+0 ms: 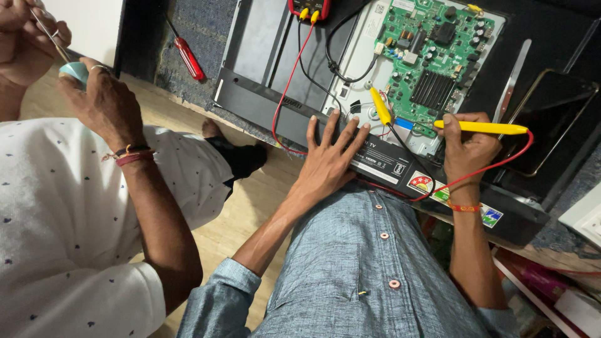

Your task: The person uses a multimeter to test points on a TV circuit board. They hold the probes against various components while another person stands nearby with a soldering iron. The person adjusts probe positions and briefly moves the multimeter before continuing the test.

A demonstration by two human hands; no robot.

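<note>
While the left hand lies flat near the middle of the frame, fingers spread and released, palm down on the black back cover of an opened flat-screen set, the right hand sits to the right of centre with its fingers clenched around a yellow test probe. That probe lies nearly level, its tip pointing toward the right edge of the frame, and a red lead loops from its end down and back leftward across the cover. A second yellow probe rests loose just above and right of the left hand's fingertips, its black lead trailing toward the lower right, close to the green circuit board in the upper centre-right of the frame. At the top centre edge a red meter shows partly, with red and black wires running down from it over the grey metal panel. A red-handled screwdriver lies on the dark mat in the upper left. Along the left side another person in a white dotted shirt holds a thin metal tool in one hand and grips a small pale blue object with the other. A dark phone lies at the right edge.
</note>
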